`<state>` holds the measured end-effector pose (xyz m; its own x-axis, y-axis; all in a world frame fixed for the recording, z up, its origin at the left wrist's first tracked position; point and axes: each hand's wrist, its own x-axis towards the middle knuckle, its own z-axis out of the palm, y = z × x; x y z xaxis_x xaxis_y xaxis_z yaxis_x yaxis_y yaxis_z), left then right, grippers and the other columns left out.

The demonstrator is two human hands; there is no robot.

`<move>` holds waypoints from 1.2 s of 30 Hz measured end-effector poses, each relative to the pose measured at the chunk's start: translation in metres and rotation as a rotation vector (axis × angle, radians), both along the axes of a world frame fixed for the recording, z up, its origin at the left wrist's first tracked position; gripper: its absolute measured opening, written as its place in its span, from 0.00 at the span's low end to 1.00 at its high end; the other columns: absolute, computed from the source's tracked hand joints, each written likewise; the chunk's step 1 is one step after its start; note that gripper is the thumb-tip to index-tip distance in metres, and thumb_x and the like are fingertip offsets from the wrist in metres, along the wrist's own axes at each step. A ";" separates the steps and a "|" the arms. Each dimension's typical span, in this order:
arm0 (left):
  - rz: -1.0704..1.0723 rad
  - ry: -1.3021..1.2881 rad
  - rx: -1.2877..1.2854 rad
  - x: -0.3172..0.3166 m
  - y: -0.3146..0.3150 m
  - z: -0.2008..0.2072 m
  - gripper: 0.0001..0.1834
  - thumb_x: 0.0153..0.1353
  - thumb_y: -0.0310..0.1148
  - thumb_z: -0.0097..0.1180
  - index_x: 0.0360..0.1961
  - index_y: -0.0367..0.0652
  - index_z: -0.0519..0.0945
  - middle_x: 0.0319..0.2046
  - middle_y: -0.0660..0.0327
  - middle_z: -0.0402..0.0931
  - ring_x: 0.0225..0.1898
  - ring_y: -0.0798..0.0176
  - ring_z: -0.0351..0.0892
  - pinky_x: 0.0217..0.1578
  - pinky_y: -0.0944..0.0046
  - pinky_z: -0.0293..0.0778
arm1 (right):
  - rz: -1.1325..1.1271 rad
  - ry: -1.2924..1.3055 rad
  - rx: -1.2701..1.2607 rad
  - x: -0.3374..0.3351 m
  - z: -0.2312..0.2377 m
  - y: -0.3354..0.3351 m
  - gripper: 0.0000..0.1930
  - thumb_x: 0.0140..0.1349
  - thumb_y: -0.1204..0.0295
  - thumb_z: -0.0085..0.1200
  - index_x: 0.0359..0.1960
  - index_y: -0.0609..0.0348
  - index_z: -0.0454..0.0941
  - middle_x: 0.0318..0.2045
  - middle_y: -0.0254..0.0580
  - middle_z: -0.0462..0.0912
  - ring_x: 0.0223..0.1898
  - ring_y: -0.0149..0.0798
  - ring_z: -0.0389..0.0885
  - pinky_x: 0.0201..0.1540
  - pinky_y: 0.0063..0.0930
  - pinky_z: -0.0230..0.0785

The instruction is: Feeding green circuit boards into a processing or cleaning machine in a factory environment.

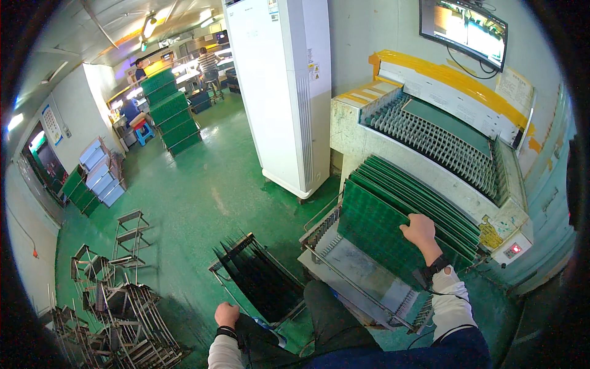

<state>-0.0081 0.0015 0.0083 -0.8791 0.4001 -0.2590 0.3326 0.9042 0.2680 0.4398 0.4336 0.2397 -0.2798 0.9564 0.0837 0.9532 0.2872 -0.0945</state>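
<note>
My right hand (421, 234) is closed on the upper edge of the front green circuit board panel (375, 215). That panel leans in a metal slotted rack (362, 280), in front of several more green panels (418, 200) packed close together. The rack's near part shows a bare grey base and rows of slots along both ends. Beside my left knee, my left hand (227, 315) is curled into a fist, and nothing shows in it. A smaller wire rack (284, 261) holding dark, thin panels stands on the floor between that hand and the slotted rack.
A roller conveyor machine (430, 132) stands right behind the rack, under a wall screen (464, 31). Next to it rises a tall white cabinet (279, 92). Empty metal racks (123, 313) are piled at lower left. Stacked green panels (172, 114) and several seated people are farther back.
</note>
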 end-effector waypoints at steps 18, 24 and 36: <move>-0.015 0.037 0.049 -0.001 -0.002 -0.006 0.15 0.47 0.42 0.54 0.27 0.41 0.84 0.31 0.47 0.82 0.35 0.42 0.81 0.39 0.48 0.77 | -0.002 -0.007 -0.005 0.000 0.002 -0.001 0.19 0.52 0.55 0.61 0.35 0.59 0.81 0.35 0.52 0.83 0.40 0.53 0.82 0.44 0.46 0.75; -0.012 0.041 0.041 -0.001 -0.002 -0.007 0.15 0.47 0.42 0.55 0.27 0.41 0.84 0.31 0.47 0.82 0.36 0.42 0.81 0.40 0.48 0.77 | -0.010 -0.009 -0.008 0.000 0.001 0.000 0.19 0.52 0.55 0.61 0.35 0.58 0.82 0.35 0.52 0.84 0.40 0.53 0.82 0.43 0.46 0.75; -0.006 0.017 0.018 -0.004 -0.002 -0.009 0.16 0.48 0.42 0.54 0.28 0.40 0.84 0.32 0.47 0.82 0.37 0.42 0.81 0.40 0.48 0.76 | -0.002 -0.006 0.001 -0.001 0.003 -0.002 0.19 0.51 0.55 0.62 0.35 0.58 0.82 0.33 0.51 0.84 0.39 0.53 0.83 0.43 0.46 0.75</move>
<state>-0.0121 -0.0007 -0.0012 -0.8811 0.4095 -0.2366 0.3424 0.8975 0.2780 0.4389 0.4315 0.2423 -0.2789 0.9567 0.0828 0.9542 0.2858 -0.0881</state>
